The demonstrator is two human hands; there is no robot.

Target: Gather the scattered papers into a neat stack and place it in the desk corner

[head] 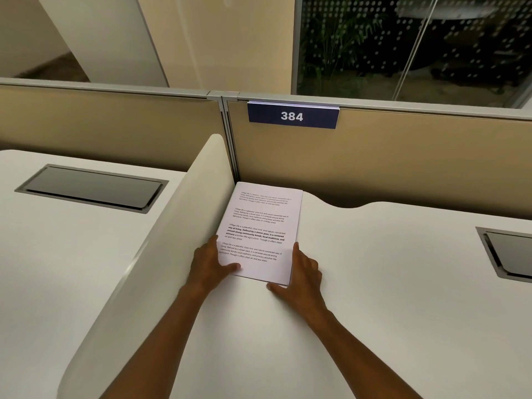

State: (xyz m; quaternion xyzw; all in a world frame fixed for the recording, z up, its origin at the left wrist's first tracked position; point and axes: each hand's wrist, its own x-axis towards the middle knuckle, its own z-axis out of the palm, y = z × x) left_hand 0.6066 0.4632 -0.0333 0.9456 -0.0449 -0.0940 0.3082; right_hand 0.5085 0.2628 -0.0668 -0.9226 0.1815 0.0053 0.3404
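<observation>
White desk (374, 283), tan cubicle partition (403, 162), blue "384" sign (293, 115), dotted glass wall (403, 44), potted plant (334, 47)

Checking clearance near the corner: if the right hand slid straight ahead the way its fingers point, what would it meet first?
Probably the tan partition panel behind the desk; the right hand runs along the paper stack edge. Depth is unclear.

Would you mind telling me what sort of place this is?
Most likely an open-plan office workstation: tan partition panels carry a numbered sign, 384, and the white desk has a cable hatch.
</observation>
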